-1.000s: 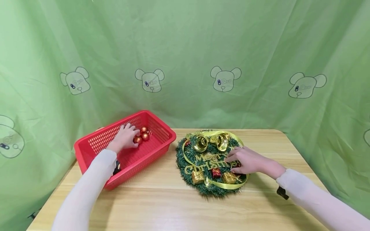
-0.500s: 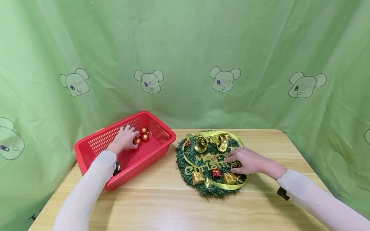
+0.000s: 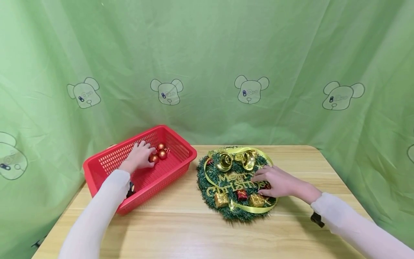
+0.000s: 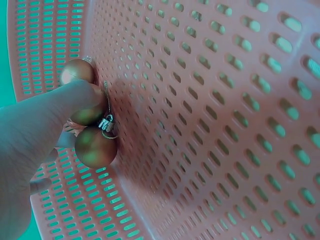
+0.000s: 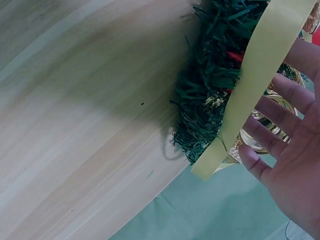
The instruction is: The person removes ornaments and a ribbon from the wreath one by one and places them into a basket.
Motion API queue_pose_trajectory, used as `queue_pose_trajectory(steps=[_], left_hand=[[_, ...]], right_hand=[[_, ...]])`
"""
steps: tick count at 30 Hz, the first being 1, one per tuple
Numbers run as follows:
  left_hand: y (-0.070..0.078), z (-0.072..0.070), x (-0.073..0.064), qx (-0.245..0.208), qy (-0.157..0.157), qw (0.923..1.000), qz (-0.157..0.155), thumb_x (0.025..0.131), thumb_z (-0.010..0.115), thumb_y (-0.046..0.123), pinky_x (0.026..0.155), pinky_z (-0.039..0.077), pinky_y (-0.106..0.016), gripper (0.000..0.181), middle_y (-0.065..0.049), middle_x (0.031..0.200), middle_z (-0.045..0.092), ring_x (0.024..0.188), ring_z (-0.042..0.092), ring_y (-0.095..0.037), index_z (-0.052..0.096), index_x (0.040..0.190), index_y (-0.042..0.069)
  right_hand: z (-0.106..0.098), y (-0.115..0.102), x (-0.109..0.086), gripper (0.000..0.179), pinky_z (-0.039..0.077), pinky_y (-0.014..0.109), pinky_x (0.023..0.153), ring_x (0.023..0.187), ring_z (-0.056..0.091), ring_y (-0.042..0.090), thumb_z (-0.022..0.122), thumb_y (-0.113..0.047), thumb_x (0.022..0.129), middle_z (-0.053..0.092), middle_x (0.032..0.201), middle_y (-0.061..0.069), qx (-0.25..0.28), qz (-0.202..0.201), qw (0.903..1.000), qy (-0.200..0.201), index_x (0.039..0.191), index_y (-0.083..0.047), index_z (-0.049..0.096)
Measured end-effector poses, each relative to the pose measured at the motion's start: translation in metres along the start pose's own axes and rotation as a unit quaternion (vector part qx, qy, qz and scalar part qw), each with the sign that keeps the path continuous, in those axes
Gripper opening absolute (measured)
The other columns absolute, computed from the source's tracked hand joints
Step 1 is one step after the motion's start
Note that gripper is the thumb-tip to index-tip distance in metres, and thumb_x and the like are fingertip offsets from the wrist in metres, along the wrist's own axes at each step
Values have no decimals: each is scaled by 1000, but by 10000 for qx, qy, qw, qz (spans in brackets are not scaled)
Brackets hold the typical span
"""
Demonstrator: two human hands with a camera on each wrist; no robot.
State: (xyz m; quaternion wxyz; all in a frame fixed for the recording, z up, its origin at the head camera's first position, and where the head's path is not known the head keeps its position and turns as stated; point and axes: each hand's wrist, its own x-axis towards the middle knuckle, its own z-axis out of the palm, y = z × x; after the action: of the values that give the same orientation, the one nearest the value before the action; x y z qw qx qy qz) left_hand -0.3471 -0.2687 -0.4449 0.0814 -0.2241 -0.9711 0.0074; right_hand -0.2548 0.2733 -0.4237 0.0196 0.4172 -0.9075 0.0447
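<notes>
Inside the red basket, my left hand reaches in among shiny copper-coloured baubles. In the left wrist view, the thumb crosses the middle bauble, with the fingers bent behind it in a pinch. One bauble with a silver cap lies below it, another above. On the right, my right hand rests over the edge of a green tinsel wreath, fingers extended. Gold bells, a "Merry Christmas" sign, small wrapped boxes and yellow ribbon decorate the wreath.
Both things stand on a wooden table, basket at the left, wreath right of the middle. A green curtain with bear-head prints hangs behind and at the sides. A dark device is strapped at the right wrist.
</notes>
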Motion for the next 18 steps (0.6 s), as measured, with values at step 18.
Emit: queue_pose_trajectory(steps=[18], left_hand=[[-1, -4, 5, -249, 143, 9996, -67, 78, 80, 34, 103, 39, -67, 49, -21, 118, 64, 116, 51, -42, 69, 117, 6]], right_hand=[[2, 0, -2, 41, 47, 63, 96, 115, 61, 34, 79, -28, 84, 70, 125, 12, 70, 51, 10000, 49, 122, -13, 73]])
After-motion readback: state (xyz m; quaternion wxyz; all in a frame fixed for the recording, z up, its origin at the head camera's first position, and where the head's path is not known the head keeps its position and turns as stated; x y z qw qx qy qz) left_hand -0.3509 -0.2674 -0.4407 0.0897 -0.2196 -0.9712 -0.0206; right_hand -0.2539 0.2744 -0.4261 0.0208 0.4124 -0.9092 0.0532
